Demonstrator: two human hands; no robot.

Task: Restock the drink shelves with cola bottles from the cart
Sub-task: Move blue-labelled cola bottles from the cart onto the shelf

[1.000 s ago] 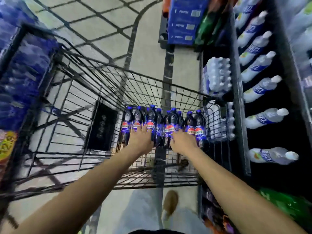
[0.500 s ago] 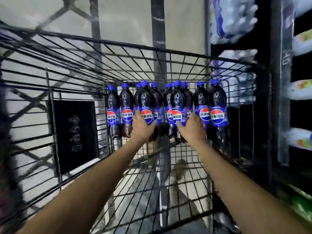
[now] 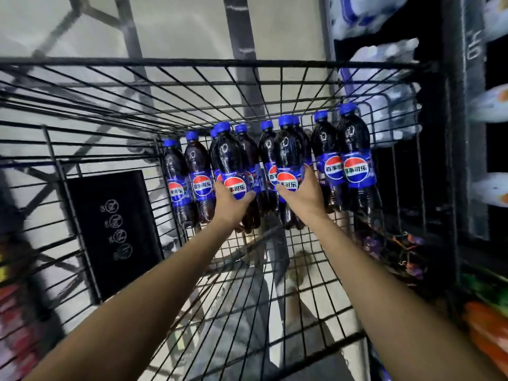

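Observation:
Several dark cola bottles with blue caps and blue labels stand in a row at the far end of the black wire cart (image 3: pixel 247 63). My left hand (image 3: pixel 229 203) grips one cola bottle (image 3: pixel 229 163) around its label, raised slightly above the row. My right hand (image 3: pixel 303 195) grips another cola bottle (image 3: pixel 288 158) the same way, also lifted. Two more bottles (image 3: pixel 354 152) stand to the right of my right hand, and two (image 3: pixel 189 171) to the left of my left hand.
A black sign panel (image 3: pixel 115 229) hangs on the cart's left wall. Drink shelves (image 3: pixel 467 133) rise on the right, with pale bottles (image 3: pixel 492 103) lying on them and packs of water (image 3: pixel 384 111) behind the cart. Orange and green bottles (image 3: pixel 486 320) sit low right.
Both hands have closed round a bottle each and raised them a little out of the row. My view has moved closer to the bottles.

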